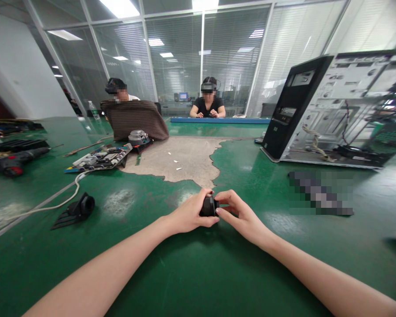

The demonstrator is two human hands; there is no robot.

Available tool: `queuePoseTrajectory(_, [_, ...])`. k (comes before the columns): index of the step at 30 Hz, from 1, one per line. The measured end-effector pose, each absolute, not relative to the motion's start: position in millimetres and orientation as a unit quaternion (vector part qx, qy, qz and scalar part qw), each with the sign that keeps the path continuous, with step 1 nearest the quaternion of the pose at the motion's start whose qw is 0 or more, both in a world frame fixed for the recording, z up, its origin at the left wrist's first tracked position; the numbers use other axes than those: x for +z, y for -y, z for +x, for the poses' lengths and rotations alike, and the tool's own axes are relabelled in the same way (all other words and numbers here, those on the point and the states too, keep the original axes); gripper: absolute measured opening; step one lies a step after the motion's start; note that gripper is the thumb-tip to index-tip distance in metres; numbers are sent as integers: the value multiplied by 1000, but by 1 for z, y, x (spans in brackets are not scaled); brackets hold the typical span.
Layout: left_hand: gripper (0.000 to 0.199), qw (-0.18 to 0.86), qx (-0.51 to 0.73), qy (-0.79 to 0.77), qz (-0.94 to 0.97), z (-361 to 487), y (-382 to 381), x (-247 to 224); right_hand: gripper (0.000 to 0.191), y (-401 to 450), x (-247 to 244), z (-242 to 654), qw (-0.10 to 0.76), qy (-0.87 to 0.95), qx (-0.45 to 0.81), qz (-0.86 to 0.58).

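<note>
A small black cylindrical part is held just above the green table, in the middle of the view. My left hand wraps round its left side, thumb in front and fingers behind. From the right, my right hand pinches the part's right end between thumb and fingertips. Left of my hands lies a black plastic piece with a round collar and flat slats.
An open computer case stands at the right, near a blurred dark strip. At the left are a circuit board, a pale cable and a black power tool. Two people in headsets sit across the table.
</note>
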State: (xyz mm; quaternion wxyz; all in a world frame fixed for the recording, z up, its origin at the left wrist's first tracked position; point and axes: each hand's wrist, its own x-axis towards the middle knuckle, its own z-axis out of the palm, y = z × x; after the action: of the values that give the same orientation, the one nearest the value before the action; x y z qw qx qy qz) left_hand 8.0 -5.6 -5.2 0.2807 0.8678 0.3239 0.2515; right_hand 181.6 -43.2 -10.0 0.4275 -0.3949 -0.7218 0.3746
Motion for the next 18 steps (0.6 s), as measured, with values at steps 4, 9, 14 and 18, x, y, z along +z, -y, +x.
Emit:
queuePoseTrajectory(4, [54,288,253,-322,866,8,5,-5,25,42,-11,181,422,717,377,-407])
queuePoseTrajectory(9, [55,287,252,-320,867,8,5,-5,27,43,-10,181,413,723,379,-405])
queuePoseTrajectory(14, [56,278,251,-325,868,7,5,-6,22,44,-9,180,420,723,386,-389])
queuePoseTrajectory(18, [57,279,253,-324,868,8,5,-7,18,42,-11,181,430,720,369,-401])
